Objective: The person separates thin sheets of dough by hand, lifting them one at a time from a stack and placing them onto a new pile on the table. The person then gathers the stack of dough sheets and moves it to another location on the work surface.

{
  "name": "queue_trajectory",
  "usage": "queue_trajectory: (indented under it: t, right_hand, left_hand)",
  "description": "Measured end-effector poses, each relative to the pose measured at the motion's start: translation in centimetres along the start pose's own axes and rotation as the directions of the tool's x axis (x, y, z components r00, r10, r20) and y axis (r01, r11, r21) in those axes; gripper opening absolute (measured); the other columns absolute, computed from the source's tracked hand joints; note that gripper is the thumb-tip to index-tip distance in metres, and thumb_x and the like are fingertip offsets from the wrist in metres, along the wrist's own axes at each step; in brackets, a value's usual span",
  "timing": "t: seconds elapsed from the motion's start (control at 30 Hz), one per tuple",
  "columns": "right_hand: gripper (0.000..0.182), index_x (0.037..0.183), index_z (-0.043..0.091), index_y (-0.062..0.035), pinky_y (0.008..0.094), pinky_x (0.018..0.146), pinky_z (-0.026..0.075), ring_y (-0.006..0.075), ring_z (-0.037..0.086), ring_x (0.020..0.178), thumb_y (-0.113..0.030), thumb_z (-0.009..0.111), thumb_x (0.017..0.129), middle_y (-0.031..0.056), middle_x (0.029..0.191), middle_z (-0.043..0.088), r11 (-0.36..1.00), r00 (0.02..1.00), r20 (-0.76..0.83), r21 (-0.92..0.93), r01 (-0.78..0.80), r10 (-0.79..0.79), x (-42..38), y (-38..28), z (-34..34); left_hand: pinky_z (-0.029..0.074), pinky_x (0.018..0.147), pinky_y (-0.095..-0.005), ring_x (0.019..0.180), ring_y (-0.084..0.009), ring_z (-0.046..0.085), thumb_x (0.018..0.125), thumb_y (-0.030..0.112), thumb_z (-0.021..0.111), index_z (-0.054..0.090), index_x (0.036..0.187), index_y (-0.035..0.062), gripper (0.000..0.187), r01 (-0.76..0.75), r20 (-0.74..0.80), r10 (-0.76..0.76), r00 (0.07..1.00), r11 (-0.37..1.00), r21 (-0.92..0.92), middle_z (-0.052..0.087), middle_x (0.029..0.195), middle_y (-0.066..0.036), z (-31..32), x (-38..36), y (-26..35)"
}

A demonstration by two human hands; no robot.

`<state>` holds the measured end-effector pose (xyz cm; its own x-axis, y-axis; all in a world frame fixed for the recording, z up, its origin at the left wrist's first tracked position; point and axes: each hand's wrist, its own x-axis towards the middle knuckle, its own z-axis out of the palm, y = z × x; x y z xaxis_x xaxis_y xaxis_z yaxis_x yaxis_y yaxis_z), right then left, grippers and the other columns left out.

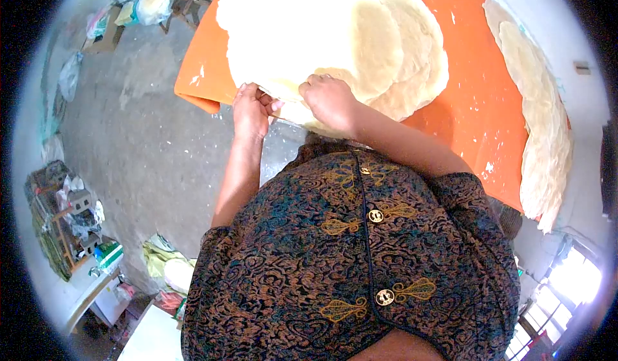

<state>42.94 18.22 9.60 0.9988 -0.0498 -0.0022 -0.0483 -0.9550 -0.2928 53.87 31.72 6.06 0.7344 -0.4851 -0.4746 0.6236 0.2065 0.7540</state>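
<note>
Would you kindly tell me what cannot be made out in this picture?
- Head view: surface detail on much of the pale sheets, washed out by glare; their far side is cut off by the top edge.
- Head view: what, if anything, the right hand grips, hidden beneath its curled fingers.
- Head view: what lies beyond the window, lost in glare.

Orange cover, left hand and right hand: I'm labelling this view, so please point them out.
Orange cover [473,71]: head view, bare flat part.
Left hand [250,112]: head view, middle of the hand.
Right hand [330,101]: head view, back of the hand.
</note>
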Motion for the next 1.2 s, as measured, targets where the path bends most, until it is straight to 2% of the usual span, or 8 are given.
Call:
queue_trajectory:
  t: [0.33, 0.43, 0.47, 0.53, 0.63, 0.97, 1.07, 1.2]
  right_hand:
    - [0.028, 0.089, 0.057, -0.0033, 0.0411, 0.071, 0.046, 0.0336, 0.057, 0.078, -0.028, 0.055, 0.075, 0.0150, 0.083, 0.058, 0.967, 0.978, -0.020, 0.155, -0.204, 0.209, 0.9, -0.2, 0.5]
    - [0.029, 0.082, 0.060, -0.0015, 0.0447, 0.070, 0.047, 0.0342, 0.059, 0.077, -0.028, 0.051, 0.074, 0.0198, 0.082, 0.060, 0.940, 0.964, 0.099, 0.216, -0.263, 0.247, 3.1, 3.3, -1.7]
    - [0.029, 0.082, 0.061, -0.0024, 0.0440, 0.071, 0.046, 0.0331, 0.059, 0.081, -0.028, 0.049, 0.074, 0.0191, 0.082, 0.061, 0.935, 0.958, 0.096, 0.211, -0.286, 0.271, 3.9, 4.3, -3.2]
    - [0.032, 0.084, 0.063, -0.0028, 0.0430, 0.076, 0.045, 0.0337, 0.058, 0.082, -0.030, 0.049, 0.075, 0.0175, 0.086, 0.061, 0.964, 0.971, 0.037, 0.118, -0.237, 0.234, 5.3, 5.9, -7.3]
    - [0.032, 0.083, 0.062, -0.0005, 0.0427, 0.075, 0.046, 0.0352, 0.059, 0.079, -0.030, 0.050, 0.076, 0.0212, 0.083, 0.061, 0.976, 0.977, -0.020, -0.024, -0.214, 0.214, 7.8, 8.7, -14.6]
    - [0.014, 0.086, 0.057, -0.0078, 0.0388, 0.060, 0.047, 0.0269, 0.059, 0.073, -0.014, 0.049, 0.076, 0.0117, 0.076, 0.059, 0.889, 0.892, -0.452, -0.417, -0.190, -0.022, 4.4, 3.9, -19.0]
    - [0.016, 0.087, 0.056, -0.0106, 0.0385, 0.060, 0.047, 0.0268, 0.058, 0.074, -0.009, 0.045, 0.076, 0.0089, 0.080, 0.058, 0.898, 0.970, -0.187, -0.382, -0.218, 0.156, 3.3, 3.3, -11.7]
    - [0.012, 0.081, 0.055, -0.0083, 0.0384, 0.060, 0.047, 0.0261, 0.059, 0.075, -0.009, 0.046, 0.073, 0.0097, 0.077, 0.058, 0.957, 0.988, 0.093, -0.273, -0.096, 0.126, 1.2, 2.5, -3.4]
  left_hand:
    - [0.049, 0.065, -0.0344, 0.084, -0.0192, 0.056, 0.092, 0.038, 0.032, 0.048, 0.104, 0.0058, 0.038, 0.001, 0.048, 0.005, 0.999, 0.990, -0.140, 0.055, 0.099, -0.009, 1.4, -0.7, 0.1]
    - [0.048, 0.067, -0.0332, 0.081, -0.0186, 0.056, 0.090, 0.036, 0.039, 0.051, 0.101, 0.0053, 0.035, -0.186, 0.109, 0.156, 0.982, 0.910, 0.371, 0.054, 0.101, -0.009, 0.7, 0.8, -1.9]
    - [0.045, 0.075, -0.0369, 0.087, -0.0245, 0.056, 0.085, 0.032, 0.048, 0.053, 0.099, 0.0048, 0.031, -0.317, 0.265, 0.206, 0.942, 0.807, 0.498, 0.054, 0.104, -0.013, 1.6, 0.9, -2.9]
    - [0.035, 0.090, -0.0454, 0.108, -0.0336, 0.045, 0.079, 0.032, 0.055, 0.051, 0.108, 0.0064, 0.039, -0.706, 0.654, 0.500, 0.568, -0.112, 0.700, 0.046, 0.118, -0.019, 3.9, 1.1, -2.8]
    - [0.021, 0.099, -0.0515, 0.123, -0.0395, 0.024, 0.075, 0.033, 0.057, 0.048, 0.117, 0.0114, 0.048, -0.601, 0.677, 0.275, 0.683, -0.315, 0.734, 0.031, 0.132, -0.022, 5.0, 0.7, -4.1]
    - [0.031, 0.095, -0.0451, 0.115, -0.0344, 0.039, 0.077, 0.021, 0.056, 0.050, 0.113, 0.0044, 0.039, -0.723, 0.687, 0.374, 0.623, -0.058, 0.688, 0.044, 0.122, -0.019, 4.4, 1.3, -3.2]
    - [0.042, 0.085, -0.0347, 0.099, -0.0252, 0.053, 0.082, 0.011, 0.048, 0.052, 0.107, -0.0010, 0.028, -0.283, 0.356, 0.134, 0.925, 0.867, 0.410, 0.055, 0.107, -0.014, 3.0, 1.7, -4.9]
    - [0.046, 0.081, -0.0310, 0.090, -0.0234, 0.058, 0.082, 0.010, 0.045, 0.047, 0.104, -0.0018, 0.024, 0.224, 0.307, -0.252, 0.918, 0.967, 0.122, 0.058, 0.098, -0.017, 1.5, 0.8, -1.6]
